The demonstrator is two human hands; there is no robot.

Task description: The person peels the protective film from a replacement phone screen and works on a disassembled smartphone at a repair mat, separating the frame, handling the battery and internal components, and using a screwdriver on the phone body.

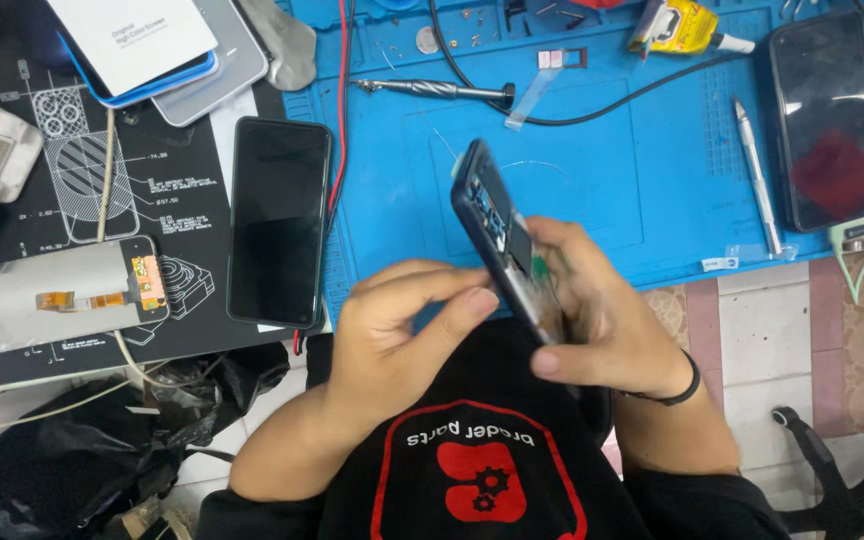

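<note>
Both hands hold a dark blue phone body (pixel 492 215) with its back cover off, tilted on edge over the near rim of the blue work mat (pixel 592 170). My right hand (pixel 602 320) grips its lower part from the right, fingers wrapped around the frame. My left hand (pixel 402 325) grips it from the left, thumb stretched toward the frame's lower edge. Inner parts, including a green piece, show between my fingers.
A black phone (pixel 279 220) lies left of the mat on a black printed mat. A screen part with orange flex (pixel 62 295) lies further left. Another black phone (pixel 825 120), a metal tool (pixel 757 170), a screwdriver (pixel 432 90), a glue tube (pixel 682 28) and a black cable lie on the blue mat.
</note>
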